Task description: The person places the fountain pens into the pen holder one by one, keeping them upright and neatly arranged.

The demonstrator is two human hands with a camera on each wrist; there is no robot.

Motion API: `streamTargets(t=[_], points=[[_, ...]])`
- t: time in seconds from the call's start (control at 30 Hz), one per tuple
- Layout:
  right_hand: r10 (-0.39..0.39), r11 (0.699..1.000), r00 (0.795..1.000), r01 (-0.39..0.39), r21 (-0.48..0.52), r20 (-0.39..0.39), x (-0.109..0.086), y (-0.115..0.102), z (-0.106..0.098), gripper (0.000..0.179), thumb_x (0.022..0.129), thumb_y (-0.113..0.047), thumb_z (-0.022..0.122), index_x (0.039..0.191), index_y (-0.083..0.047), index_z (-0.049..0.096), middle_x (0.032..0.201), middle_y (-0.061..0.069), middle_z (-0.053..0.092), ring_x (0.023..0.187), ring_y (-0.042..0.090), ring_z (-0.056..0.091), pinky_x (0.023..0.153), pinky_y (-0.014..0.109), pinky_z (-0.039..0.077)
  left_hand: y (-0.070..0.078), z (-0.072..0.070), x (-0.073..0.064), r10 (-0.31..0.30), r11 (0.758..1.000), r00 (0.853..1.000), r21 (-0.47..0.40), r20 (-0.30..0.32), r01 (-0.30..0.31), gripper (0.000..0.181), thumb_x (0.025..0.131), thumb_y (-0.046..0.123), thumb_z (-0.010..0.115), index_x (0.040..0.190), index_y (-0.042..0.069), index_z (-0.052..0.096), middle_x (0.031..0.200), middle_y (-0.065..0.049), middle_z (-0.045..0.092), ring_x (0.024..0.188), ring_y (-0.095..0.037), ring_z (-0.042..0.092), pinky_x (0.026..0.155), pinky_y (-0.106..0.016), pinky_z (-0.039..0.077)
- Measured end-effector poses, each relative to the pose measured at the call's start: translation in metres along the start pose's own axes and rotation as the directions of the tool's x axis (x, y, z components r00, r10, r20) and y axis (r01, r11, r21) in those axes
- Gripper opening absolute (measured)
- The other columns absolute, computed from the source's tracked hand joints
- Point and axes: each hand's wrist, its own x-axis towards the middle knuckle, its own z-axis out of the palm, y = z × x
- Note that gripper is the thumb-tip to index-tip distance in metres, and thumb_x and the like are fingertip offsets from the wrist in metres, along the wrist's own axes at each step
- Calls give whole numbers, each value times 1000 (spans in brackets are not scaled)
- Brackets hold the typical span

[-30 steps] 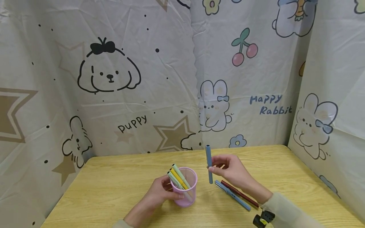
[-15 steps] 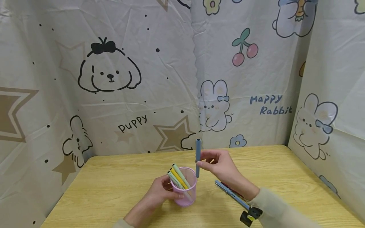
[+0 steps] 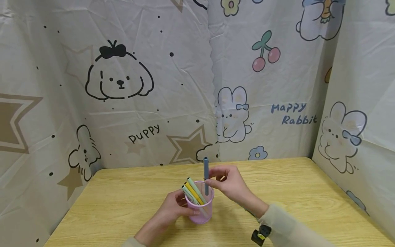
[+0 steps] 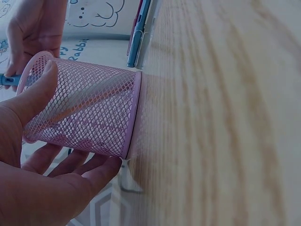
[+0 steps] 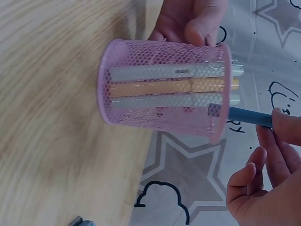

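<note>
A pink mesh pen holder (image 3: pixel 207 216) stands on the table, and my left hand (image 3: pixel 172 207) grips its side with thumb and fingers. Two light green pens (image 5: pixel 150 71) and a yellow pen (image 3: pixel 193 193) lean inside it. My right hand (image 3: pixel 229 182) pinches a blue pen (image 3: pixel 206 168) upright between thumb and fingers over the holder. In the right wrist view, the lower end of this blue pen (image 5: pixel 249 116) is inside the rim, clear of the bottom.
Another blue pen (image 4: pixel 137 40) and a dark red pen (image 4: pixel 136 21) lie on the wooden table (image 3: pixel 129 192), mostly hidden behind the right forearm in the head view. A printed cloth (image 3: pixel 182 103) hangs behind and beside the table.
My right hand has carried the blue pen leftward from above the table to the holder, then lowered its end past the rim. The left hand and holder have stayed put.
</note>
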Motion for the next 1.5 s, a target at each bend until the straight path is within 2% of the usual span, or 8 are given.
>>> streamTargets(t=[0.23,0.47,0.7,0.83,1.0,1.17,1.27,1.5], points=[[16,1000,1000,-16,-8,5,-1,9,4,15,89,-6,83,104,-4,81,99,5,79,83,20,63,73,31,52,1,0,-1,-15,1000,1000,8,-2,15,65,81,5,91,140,2,63,131,-11,68,126,-34,62,106,-46,53],[17,999,999,-16,-32,27,-2,16,7,15,90,-8,83,104,-3,81,99,2,79,84,19,63,73,29,51,1,0,0,-17,1000,1000,4,7,17,65,81,5,90,140,3,63,132,-11,68,126,-33,62,106,-46,53],[31,998,999,-29,-51,29,-2,21,9,15,88,-7,83,103,-6,82,96,-2,79,84,16,67,72,28,52,0,0,0,6,1000,1000,-7,10,-6,63,80,3,90,138,1,64,129,-11,69,123,-31,64,104,-43,54],[36,998,999,-34,-49,25,-3,22,10,16,88,-7,84,103,-6,82,96,0,79,85,17,68,71,28,52,-1,1,0,16,1000,1000,-7,10,-16,63,80,2,89,137,0,65,129,-11,70,121,-31,64,103,-43,54],[50,997,999,-49,-56,20,-4,23,12,17,87,-9,85,104,-5,82,98,3,79,86,18,65,71,26,50,-1,1,0,9,1000,1000,-1,8,-9,63,80,3,89,137,0,64,129,-11,70,122,-32,64,104,-44,54],[65,994,998,-64,-85,18,-5,24,12,17,87,-10,87,103,-8,82,97,-1,79,87,17,66,70,25,49,0,1,0,1,1000,1000,4,3,-1,64,80,3,90,138,0,63,130,-12,69,123,-33,64,104,-45,54],[61,991,998,-59,-116,13,-7,25,10,18,86,-10,87,103,-8,82,97,-3,79,87,15,67,69,24,48,0,1,-1,0,1000,1000,10,-5,0,65,79,3,90,138,0,63,131,-12,69,124,-34,63,105,-45,54],[32,986,999,-39,-161,-44,-17,21,-12,16,86,-9,87,101,-10,82,97,1,78,71,14,55,63,24,46,0,2,-1,-1,1000,1000,14,-13,2,66,78,3,91,137,-1,63,130,-12,68,126,-35,62,105,-45,54]])
